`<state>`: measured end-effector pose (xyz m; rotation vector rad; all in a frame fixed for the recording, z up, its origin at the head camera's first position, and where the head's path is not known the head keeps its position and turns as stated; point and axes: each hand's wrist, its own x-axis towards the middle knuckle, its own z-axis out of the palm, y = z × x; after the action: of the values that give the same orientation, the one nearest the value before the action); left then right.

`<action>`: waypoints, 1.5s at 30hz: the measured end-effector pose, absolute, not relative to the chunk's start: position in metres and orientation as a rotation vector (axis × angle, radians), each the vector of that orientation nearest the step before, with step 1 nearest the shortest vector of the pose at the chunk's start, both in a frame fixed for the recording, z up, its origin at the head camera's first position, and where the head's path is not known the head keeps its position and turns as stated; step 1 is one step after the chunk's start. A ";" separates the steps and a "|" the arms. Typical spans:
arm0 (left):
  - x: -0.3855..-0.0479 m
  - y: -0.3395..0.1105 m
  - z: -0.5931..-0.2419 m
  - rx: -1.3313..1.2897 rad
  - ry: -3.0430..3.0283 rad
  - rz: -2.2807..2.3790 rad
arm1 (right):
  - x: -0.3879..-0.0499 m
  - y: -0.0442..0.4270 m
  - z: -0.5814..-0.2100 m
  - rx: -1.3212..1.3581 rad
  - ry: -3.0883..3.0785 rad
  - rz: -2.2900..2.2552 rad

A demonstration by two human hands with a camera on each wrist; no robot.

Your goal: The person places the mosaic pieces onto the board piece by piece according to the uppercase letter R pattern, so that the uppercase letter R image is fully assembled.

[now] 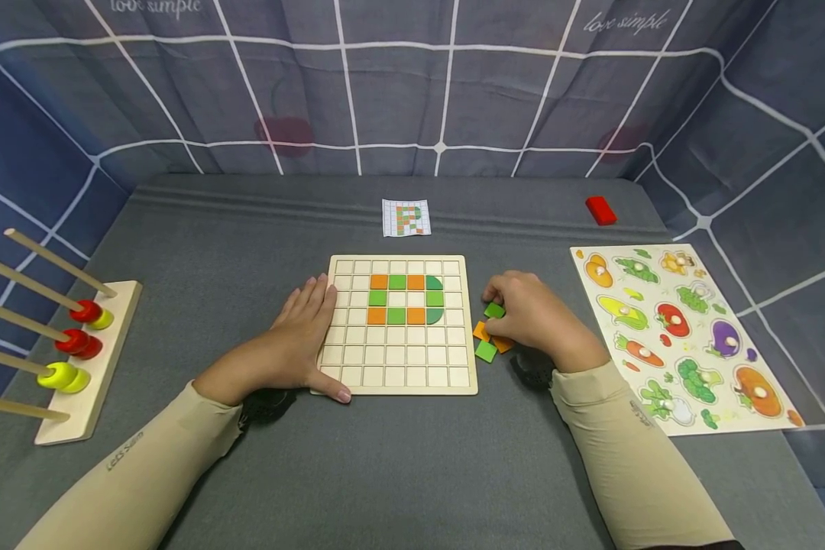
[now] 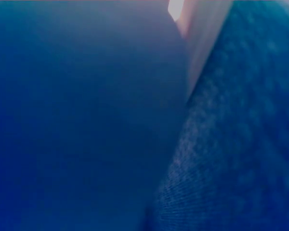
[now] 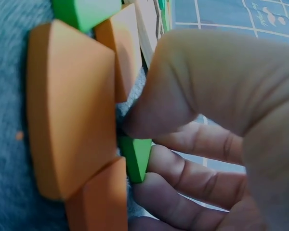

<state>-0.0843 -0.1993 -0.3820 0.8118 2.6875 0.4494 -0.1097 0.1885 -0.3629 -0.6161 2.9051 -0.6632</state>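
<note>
Against the right fingers (image 3: 168, 161) rests a tile (image 3: 136, 156) (green).

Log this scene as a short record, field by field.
Left hand: rests on left edge of gridded board, fingers extended
Right hand: curled around a green tile, right of board
Loose nearby: more tiles
On board: orange and green tiles in a closed loop
Beyond board: pattern card
Far left: ringed peg rack
Far right: vegetable board, red block farther back
</note>
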 end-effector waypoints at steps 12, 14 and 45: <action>-0.085 -0.200 -0.383 0.817 2.688 0.457 | -0.115 0.178 -0.359 -0.595 2.919 -0.659; -0.085 -0.200 -0.383 0.818 2.690 0.458 | -0.115 0.173 -0.357 -0.597 2.913 -0.660; -0.085 -0.199 -0.381 0.818 2.689 0.439 | -0.110 0.090 -0.349 -1.000 2.816 -0.712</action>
<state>-0.0848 -0.1991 -0.3812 0.8183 2.6895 0.4395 -0.1104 0.0905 -0.3490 -0.9999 2.8165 -0.7117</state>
